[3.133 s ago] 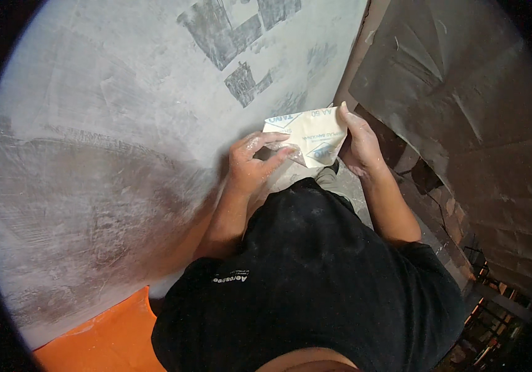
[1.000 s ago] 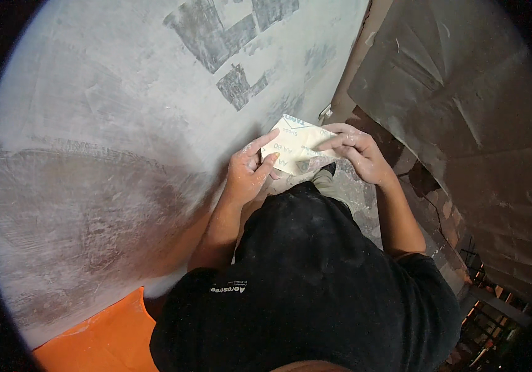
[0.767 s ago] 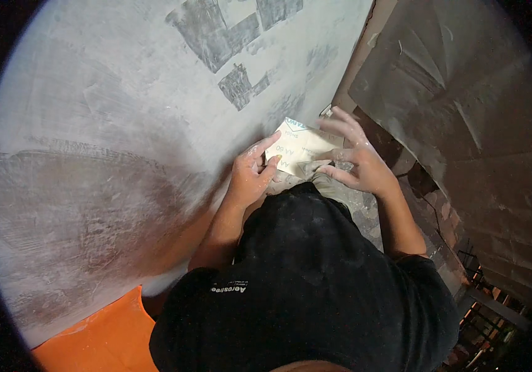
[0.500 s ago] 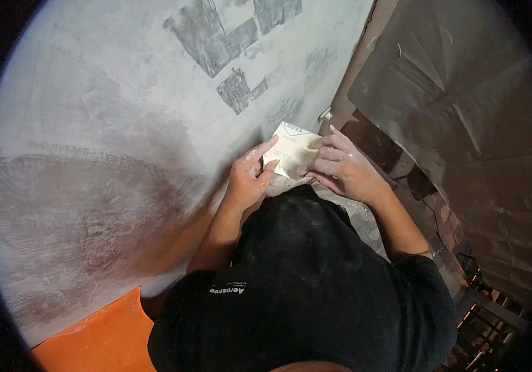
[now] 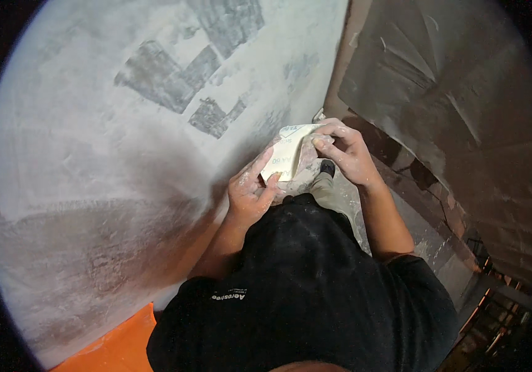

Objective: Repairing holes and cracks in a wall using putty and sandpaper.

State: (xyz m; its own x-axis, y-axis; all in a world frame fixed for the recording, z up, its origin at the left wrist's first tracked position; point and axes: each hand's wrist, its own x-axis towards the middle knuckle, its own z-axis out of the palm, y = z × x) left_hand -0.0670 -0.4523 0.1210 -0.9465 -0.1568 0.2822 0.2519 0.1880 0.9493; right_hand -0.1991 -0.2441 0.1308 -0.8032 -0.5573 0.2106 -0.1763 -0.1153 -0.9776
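A cream-backed sheet of sandpaper [image 5: 281, 159] with printing on its back is held up in front of my body. My left hand [image 5: 252, 189] grips its left edge, thumb on the near corner and fingers along the side. At the opposite edge my right hand [image 5: 347, 150] pinches the sheet between thumb and fingers, and that side curls over, showing a darker, dusty face. White dust coats the fingers of both hands.
A plastered wall [image 5: 80, 136] with dark grey patches [image 5: 160, 77] rises on the left. Wrinkled dark sheeting [image 5: 452, 124] hangs on the right. An orange sheet [image 5: 117, 344] lies at the lower left. My shoe [image 5: 327, 167] shows on the dusty floor beyond the sandpaper.
My right hand has bent its side of the sandpaper up and over. The left hand keeps its hold on the other edge. The view has shifted, so the wall patches sit further left.
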